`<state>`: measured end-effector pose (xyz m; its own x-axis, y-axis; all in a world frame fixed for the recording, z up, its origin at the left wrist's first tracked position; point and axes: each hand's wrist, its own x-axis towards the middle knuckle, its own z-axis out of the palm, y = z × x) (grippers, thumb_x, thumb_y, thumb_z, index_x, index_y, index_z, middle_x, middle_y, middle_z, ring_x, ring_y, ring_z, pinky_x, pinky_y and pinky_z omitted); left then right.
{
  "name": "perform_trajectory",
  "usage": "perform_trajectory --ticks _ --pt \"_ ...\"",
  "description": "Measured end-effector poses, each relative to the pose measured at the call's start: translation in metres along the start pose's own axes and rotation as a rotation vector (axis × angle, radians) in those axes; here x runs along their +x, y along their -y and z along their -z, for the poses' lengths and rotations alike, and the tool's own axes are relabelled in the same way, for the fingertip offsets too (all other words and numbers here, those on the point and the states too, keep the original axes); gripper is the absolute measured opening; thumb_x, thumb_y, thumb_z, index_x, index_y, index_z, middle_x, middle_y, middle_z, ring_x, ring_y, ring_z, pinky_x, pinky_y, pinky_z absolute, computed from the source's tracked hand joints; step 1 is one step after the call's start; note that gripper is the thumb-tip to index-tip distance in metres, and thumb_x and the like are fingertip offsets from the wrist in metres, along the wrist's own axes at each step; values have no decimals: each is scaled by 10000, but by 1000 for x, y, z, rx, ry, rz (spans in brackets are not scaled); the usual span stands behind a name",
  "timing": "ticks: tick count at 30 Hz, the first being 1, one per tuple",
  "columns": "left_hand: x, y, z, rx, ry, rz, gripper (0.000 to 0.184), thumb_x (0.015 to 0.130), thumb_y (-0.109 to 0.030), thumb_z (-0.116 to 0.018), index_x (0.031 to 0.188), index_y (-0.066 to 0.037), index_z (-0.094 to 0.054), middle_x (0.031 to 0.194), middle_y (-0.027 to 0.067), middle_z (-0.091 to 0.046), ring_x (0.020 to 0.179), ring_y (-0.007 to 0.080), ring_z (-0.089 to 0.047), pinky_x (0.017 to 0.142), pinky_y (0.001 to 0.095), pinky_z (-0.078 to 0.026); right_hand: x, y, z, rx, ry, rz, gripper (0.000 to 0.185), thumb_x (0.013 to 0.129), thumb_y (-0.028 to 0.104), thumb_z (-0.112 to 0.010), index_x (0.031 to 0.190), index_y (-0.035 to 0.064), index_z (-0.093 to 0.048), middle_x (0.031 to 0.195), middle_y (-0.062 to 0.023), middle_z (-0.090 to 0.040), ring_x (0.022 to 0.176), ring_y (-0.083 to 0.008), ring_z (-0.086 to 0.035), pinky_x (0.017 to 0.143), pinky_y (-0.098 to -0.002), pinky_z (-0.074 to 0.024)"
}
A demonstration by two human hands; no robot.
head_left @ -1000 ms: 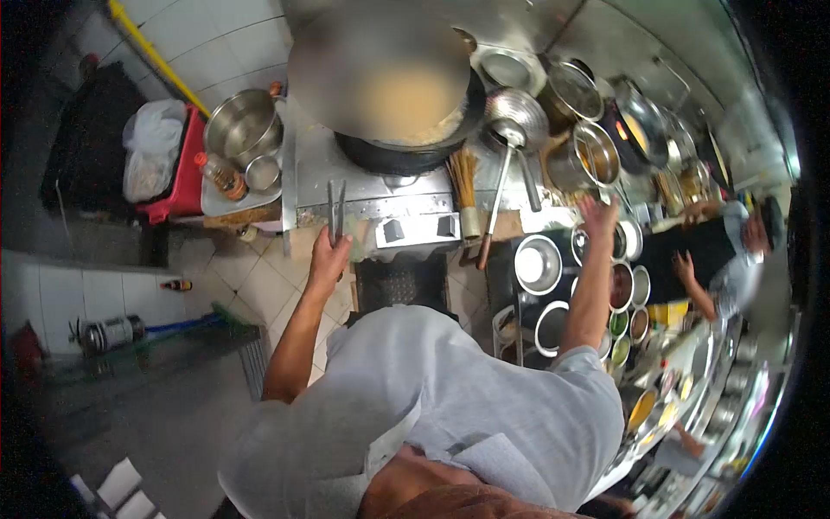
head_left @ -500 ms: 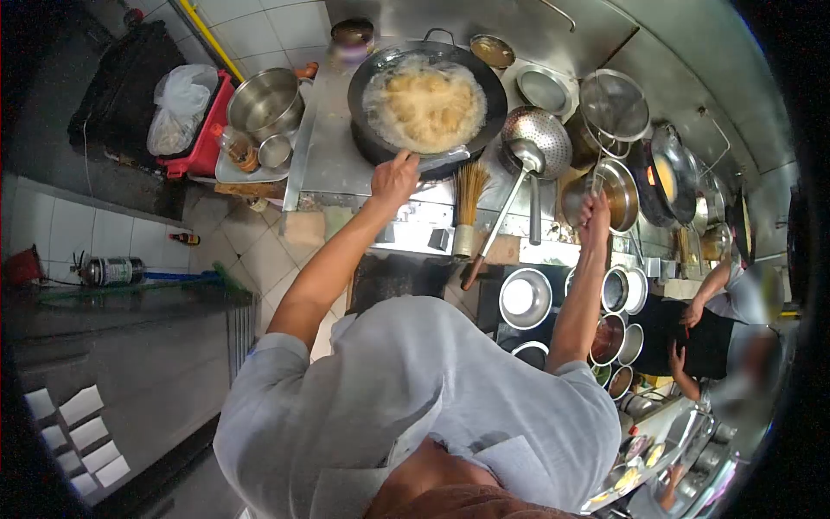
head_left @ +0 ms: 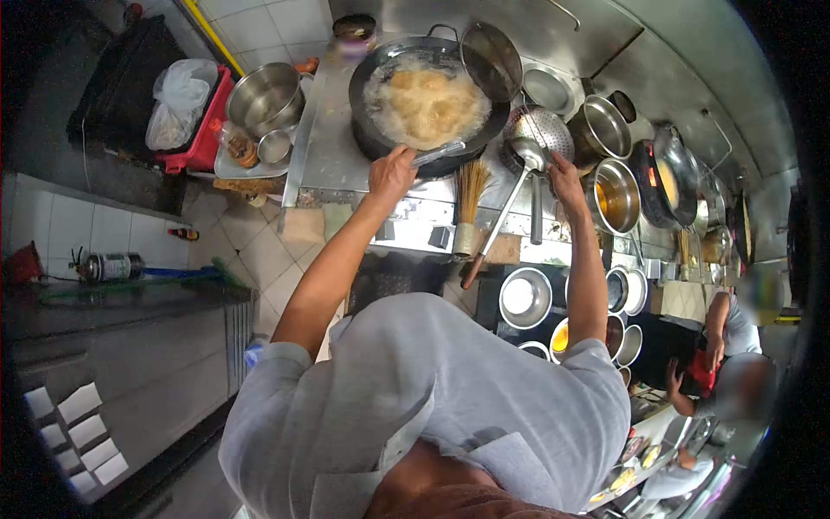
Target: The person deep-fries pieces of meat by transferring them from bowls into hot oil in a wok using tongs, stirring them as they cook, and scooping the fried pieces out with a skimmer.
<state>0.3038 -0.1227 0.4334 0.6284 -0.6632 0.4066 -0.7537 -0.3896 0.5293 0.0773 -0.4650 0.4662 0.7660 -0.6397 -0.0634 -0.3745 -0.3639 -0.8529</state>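
Note:
My left hand [head_left: 393, 180] is closed at the near rim of a black wok [head_left: 363, 130], around the end of a shiny metal utensil [head_left: 439, 154] that looks like tongs. Golden pieces [head_left: 428, 104] bubble in the wok's oil. My right hand [head_left: 566, 180] grips the long thin handle of a round mesh strainer [head_left: 491, 60], whose tilted mesh hangs above the wok's far right rim. Under that handle lie a perforated ladle [head_left: 549, 130] and a solid ladle [head_left: 529, 154]. A bamboo brush [head_left: 471, 195] stands between my hands at the stove's front.
Metal pots [head_left: 618, 197] and a second wok [head_left: 666, 177] stand at the right. Several steel bowls [head_left: 525, 298] sit below the counter edge. At the left are a large pot [head_left: 265, 99] and a red bin [head_left: 216, 112]. Another person [head_left: 735, 320] works at the far right.
My right hand has swung the mesh strainer left, from above the pots to the wok's right rim. My left hand stays near the wok's front rim.

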Motion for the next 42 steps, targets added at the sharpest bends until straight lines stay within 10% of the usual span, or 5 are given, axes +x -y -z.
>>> perform_trajectory --ticks 7,18,42 --pt "-81 29 44 -83 -218 190 310 793 -113 -681 1098 -59 -672 1115 96 -664 974 345 -648 817 422 -526 12 31 9 202 200 -352 502 974 136 -540 1459 75 -428 631 33 -472 479 -74 -404 423 -260 -329" --pt "-285 76 106 61 -228 823 210 875 -187 -675 893 21 -654 862 181 -649 785 385 -628 716 445 -488 6 39 -6 469 500 -573 331 968 62 -455 1293 127 -447 650 36 -452 418 -34 -315 338 -191 -220" --pt "-328 102 69 -32 -247 1002 262 858 -233 -686 809 23 -667 695 193 -648 609 339 -624 624 443 -481 -19 45 -44 742 543 -664 321 975 76 -463 1283 137 -398 660 24 -423 424 -18 -293 316 -162 -192"
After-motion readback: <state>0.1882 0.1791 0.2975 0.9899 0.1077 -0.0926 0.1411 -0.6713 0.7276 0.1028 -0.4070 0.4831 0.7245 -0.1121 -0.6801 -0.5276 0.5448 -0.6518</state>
